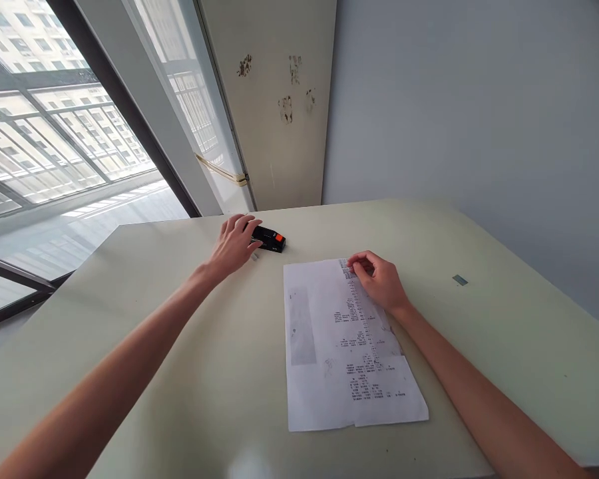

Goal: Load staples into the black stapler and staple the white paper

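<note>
Printed white paper sheets (319,399) lie overlapped on the pale table, with a step in their lower edge. My right hand (378,276) rests at the upper right of the paper, its fingers curled and the thumb close to the index finger; whatever is between them is too small to make out. Farther back on the left, my left hand (235,245) reaches to a black stapler (269,239) with an orange-red patch. Its fingers are apart over the stapler's left end, which they partly hide. A small greyish piece (255,256) lies just below that hand.
The pale table (180,372) extends on both sides of the paper. A small dark rectangular piece (460,280) lies to the right. Behind the table are a blue-grey wall (454,120) and a beige panel (279,159) with stains. Windows (54,120) stand at the left.
</note>
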{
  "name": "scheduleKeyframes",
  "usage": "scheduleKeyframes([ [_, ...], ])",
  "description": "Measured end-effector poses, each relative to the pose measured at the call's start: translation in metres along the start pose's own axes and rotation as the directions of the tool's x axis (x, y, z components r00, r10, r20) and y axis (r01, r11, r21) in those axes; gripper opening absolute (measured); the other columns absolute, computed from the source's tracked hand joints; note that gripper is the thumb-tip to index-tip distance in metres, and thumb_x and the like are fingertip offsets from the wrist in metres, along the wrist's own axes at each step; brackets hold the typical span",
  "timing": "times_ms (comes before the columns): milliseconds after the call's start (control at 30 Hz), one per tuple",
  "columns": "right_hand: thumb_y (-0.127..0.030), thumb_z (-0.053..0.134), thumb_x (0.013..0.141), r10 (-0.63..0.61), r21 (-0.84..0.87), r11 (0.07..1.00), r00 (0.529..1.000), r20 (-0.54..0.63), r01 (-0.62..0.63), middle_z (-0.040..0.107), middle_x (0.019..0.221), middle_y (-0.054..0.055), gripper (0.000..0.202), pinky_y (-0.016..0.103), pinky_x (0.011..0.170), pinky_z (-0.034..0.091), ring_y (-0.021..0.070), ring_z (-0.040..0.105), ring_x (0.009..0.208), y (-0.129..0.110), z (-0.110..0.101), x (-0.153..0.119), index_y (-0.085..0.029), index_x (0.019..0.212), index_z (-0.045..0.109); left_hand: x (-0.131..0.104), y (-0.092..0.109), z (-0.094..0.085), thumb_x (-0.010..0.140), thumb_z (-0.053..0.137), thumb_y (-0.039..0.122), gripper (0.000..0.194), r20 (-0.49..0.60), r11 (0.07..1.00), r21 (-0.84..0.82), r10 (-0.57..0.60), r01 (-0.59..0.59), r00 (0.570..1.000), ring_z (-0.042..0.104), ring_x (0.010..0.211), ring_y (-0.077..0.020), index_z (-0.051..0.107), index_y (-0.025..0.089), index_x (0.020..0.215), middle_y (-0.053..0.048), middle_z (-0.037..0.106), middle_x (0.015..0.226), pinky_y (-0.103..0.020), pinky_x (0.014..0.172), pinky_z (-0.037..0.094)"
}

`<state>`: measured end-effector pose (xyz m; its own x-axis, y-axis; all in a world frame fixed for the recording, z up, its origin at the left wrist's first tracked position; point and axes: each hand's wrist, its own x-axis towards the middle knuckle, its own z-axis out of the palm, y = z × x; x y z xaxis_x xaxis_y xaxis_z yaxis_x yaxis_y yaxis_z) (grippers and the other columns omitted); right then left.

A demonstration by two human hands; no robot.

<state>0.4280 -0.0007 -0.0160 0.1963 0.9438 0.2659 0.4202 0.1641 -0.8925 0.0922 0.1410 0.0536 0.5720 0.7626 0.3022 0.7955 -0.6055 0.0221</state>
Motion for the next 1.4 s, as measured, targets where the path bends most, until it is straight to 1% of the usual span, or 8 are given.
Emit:
scheduleKeyframes([
  [133,-0.033,0.057,0.093,-0.013,0.027,1.000,0.999,-0.042,0.014,0.078,0.094,0.006,0.016,0.036,0.077,0.057,0.0208,0.073,0.082,-0.001,0.001,0.000,-0.023,0.093,0.069,0.027,-0.018,0.000,0.099,0.056,0.035,0.037,0.180,0.992,0.037,0.112,-0.120,0.977,0.043,0.142,-0.0341,0.060,0.020,0.133,-0.013,0.067,0.135,-0.051,0.118,0.030],
  [267,-0.034,0.057,0.094,-0.006,0.060,0.998,0.997,-0.079,0.010,0.078,0.094,0.006,0.016,0.037,0.078,0.058,0.0198,0.073,0.081,0.000,0.000,0.001,-0.022,0.094,0.069,0.040,-0.020,-0.006,0.098,0.060,0.044,0.027,0.237,0.991,0.042,0.117,-0.130,0.965,0.061,0.115,-0.0303,0.066,0.022,0.113,-0.010,0.074,0.112,-0.045,0.108,0.036],
  [400,-0.035,0.058,0.093,0.004,0.082,0.997,0.996,-0.084,0.003,0.077,0.093,0.005,0.017,0.036,0.078,0.057,0.0191,0.072,0.078,0.001,0.000,0.002,-0.022,0.093,0.069,0.036,-0.013,-0.018,0.102,0.056,0.047,0.029,0.210,0.994,0.069,0.064,-0.080,0.976,0.067,0.100,-0.0296,0.064,0.021,0.113,-0.010,0.074,0.107,-0.043,0.098,0.041],
  [600,-0.035,0.058,0.093,0.038,0.116,0.993,0.994,-0.103,-0.026,0.077,0.094,0.006,0.017,0.037,0.080,0.058,0.0189,0.072,0.079,-0.003,-0.001,0.000,-0.022,0.093,0.069,0.003,0.031,-0.049,0.108,0.041,0.054,0.043,0.038,1.000,0.020,-0.014,0.013,0.999,0.069,0.098,-0.0290,0.056,0.019,0.128,-0.012,0.073,0.115,-0.037,0.083,0.046],
  [767,-0.039,0.061,0.095,0.044,0.180,0.983,0.997,-0.056,-0.033,0.077,0.097,0.007,0.017,0.039,0.085,0.059,0.0200,0.071,0.083,-0.021,0.001,-0.008,-0.023,0.097,0.068,-0.046,0.087,-0.068,0.106,0.051,0.053,0.036,0.079,0.997,-0.071,0.038,-0.032,0.996,0.071,0.085,-0.0257,0.058,0.021,0.120,-0.007,0.074,0.103,-0.034,0.073,0.047],
  [867,-0.044,0.062,0.098,0.002,0.196,0.980,0.995,0.103,-0.022,0.077,0.103,0.007,0.022,0.041,0.091,0.058,0.0212,0.073,0.089,-0.037,0.003,-0.016,-0.025,0.105,0.068,-0.073,0.114,-0.062,0.108,0.048,0.049,0.030,0.118,0.986,-0.116,0.136,-0.122,0.984,0.071,0.085,-0.0252,0.057,0.022,0.119,-0.006,0.074,0.102,-0.035,0.073,0.048],
  [1033,-0.052,0.062,0.099,-0.006,0.118,0.992,0.923,0.386,-0.043,0.078,0.111,0.004,0.029,0.041,0.098,0.056,0.0237,0.074,0.105,-0.049,0.011,-0.028,-0.030,0.115,0.070,-0.093,0.136,-0.038,0.109,0.046,0.042,0.023,0.140,0.973,-0.187,0.163,-0.135,0.977,0.071,0.082,-0.0238,0.055,0.022,0.116,-0.006,0.073,0.101,-0.035,0.071,0.049],
  [1400,-0.053,0.054,0.103,-0.010,0.041,0.999,0.855,0.519,-0.013,0.080,0.101,0.004,0.033,0.036,0.082,0.059,0.0240,0.074,0.096,-0.040,0.017,-0.026,-0.028,0.110,0.075,-0.106,0.138,-0.020,0.106,0.056,0.042,0.021,0.154,0.956,-0.288,0.106,-0.058,0.982,0.072,0.086,-0.0252,0.053,0.024,0.117,-0.004,0.073,0.103,-0.038,0.076,0.052],
])
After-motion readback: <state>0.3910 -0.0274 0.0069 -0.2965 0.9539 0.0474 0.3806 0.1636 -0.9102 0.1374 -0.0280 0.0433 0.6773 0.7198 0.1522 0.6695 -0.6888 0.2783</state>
